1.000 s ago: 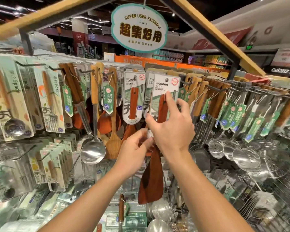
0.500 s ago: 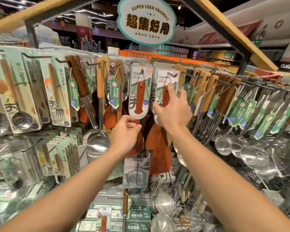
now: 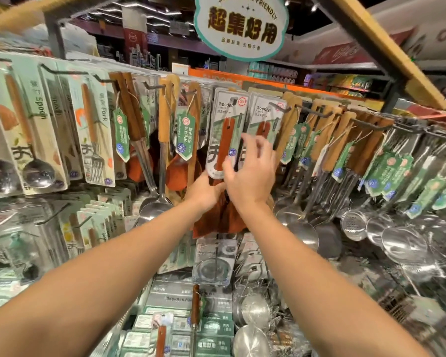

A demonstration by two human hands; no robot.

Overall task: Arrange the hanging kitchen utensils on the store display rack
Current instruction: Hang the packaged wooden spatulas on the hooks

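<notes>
Both wooden turners are hanging — right hand grip spreading open, left hand gripping the blades below.

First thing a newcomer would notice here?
Both bare hands meet at centre: the right hand spread over two carded dark wooden spatulas, the left hand at their blades below. Overhead hangs an oval teal-edged sign; shiny steel strainers crowd the right.

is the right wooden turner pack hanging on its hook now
Yes, the right wooden turner pack hangs from its hook beside the left pack, while the right hand is open in front of it.
</notes>
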